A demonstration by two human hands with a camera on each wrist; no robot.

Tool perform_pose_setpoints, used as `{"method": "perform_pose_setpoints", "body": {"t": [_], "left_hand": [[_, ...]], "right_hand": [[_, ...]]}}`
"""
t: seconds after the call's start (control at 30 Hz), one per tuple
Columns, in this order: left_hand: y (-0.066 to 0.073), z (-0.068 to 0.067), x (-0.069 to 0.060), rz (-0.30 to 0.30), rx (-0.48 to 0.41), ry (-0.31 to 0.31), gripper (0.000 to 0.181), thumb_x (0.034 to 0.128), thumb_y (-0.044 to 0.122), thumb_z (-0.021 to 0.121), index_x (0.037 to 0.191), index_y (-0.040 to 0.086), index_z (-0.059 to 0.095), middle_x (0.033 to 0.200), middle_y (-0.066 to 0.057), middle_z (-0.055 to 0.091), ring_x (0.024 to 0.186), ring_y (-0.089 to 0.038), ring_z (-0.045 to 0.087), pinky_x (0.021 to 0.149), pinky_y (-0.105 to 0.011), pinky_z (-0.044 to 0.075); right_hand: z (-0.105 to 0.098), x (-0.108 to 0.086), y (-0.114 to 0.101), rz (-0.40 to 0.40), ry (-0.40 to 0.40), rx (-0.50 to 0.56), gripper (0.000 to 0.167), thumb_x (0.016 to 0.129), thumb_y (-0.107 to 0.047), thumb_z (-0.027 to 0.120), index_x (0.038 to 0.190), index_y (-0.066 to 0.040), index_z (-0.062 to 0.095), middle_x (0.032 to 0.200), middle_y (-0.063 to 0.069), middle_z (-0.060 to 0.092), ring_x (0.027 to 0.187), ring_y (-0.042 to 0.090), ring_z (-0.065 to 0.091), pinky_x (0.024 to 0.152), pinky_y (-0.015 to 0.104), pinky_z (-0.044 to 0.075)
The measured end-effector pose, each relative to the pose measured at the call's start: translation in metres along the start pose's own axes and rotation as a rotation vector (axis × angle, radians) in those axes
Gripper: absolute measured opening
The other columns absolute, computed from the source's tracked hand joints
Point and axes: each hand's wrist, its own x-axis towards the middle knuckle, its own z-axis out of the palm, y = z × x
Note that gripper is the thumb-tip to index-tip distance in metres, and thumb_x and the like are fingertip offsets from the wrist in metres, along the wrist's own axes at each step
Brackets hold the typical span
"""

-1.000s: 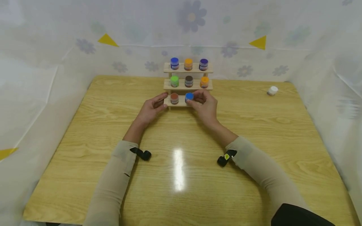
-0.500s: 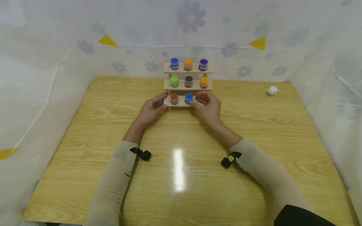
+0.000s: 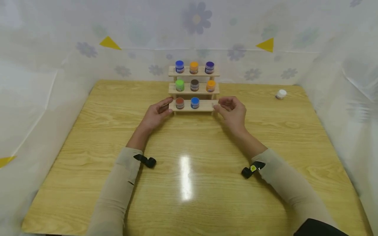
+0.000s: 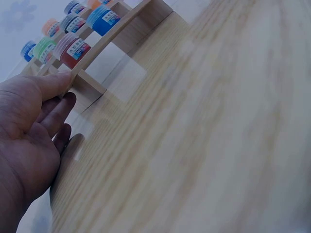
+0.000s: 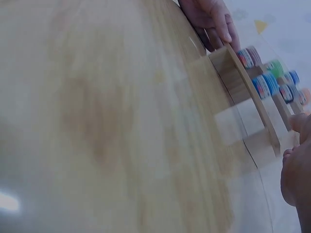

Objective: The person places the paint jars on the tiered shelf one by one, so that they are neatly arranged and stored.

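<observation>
A three-tier wooden display rack [image 3: 203, 105] holds small paint jars with coloured lids. The bottom tier bears a reddish-brown paint jar [image 3: 179, 103] at left and a blue paint jar [image 3: 195, 103] in the middle. My left hand [image 3: 154, 116] holds the left end of that tier, thumb at the front corner and forefinger at the back. At the tier's right end is my right hand [image 3: 234, 114], fingers loosely bent with no jar between them. Thumb contact with the shelf there is unclear. In the right wrist view the right hand [image 5: 297, 167] is partly cut off.
Green, dark brown and orange jars [image 3: 211, 86] line the middle tier. Blue, orange and purple jars [image 3: 209, 67] stand on the top tier. A white-lidded jar [image 3: 281, 94] lies tilted at the table's back right. A flowered cloth [image 3: 141, 29] hangs behind the table [image 3: 159, 196].
My right hand has let go of the blue jar and moved right to the shelf's end. The jar stays on the bottom tier. My left hand keeps its place at the rack.
</observation>
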Motion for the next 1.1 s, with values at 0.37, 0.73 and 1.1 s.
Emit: {"method": "perform_pose_setpoints", "body": {"t": [0.37, 0.73, 1.1], "left_hand": [[0.001, 0.0, 0.001, -0.004, -0.006, -0.006, 0.056, 0.1068, 0.008, 0.063, 0.16, 0.009, 0.047, 0.167, -0.007, 0.043, 0.152, -0.028, 0.043, 0.121, -0.035, 0.043], [-0.003, -0.003, -0.004, -0.02, 0.003, -0.009, 0.057, 0.1071, 0.01, 0.064, 0.161, 0.01, 0.046, 0.168, -0.006, 0.04, 0.153, -0.029, 0.041, 0.123, -0.036, 0.04], [-0.004, -0.006, 0.001, 0.006, 0.002, -0.017, 0.055, 0.1073, 0.012, 0.064, 0.16, 0.012, 0.048, 0.167, -0.004, 0.042, 0.153, -0.026, 0.041, 0.122, -0.036, 0.041]], "right_hand": [[-0.06, 0.019, 0.016, 0.054, 0.186, 0.004, 0.038, 0.088, -0.009, 0.088, 0.118, 0.005, 0.07, 0.116, 0.018, 0.071, 0.103, 0.022, 0.071, 0.091, 0.023, 0.061], [-0.114, 0.035, 0.024, 0.153, 0.374, 0.22, 0.042, 0.08, 0.006, 0.09, 0.115, 0.01, 0.068, 0.108, 0.016, 0.072, 0.098, 0.021, 0.07, 0.089, 0.023, 0.062], [-0.16, 0.049, 0.035, 0.115, 0.549, 0.172, 0.044, 0.073, 0.003, 0.095, 0.109, 0.009, 0.071, 0.103, 0.016, 0.074, 0.092, 0.019, 0.072, 0.084, 0.021, 0.063]]}}
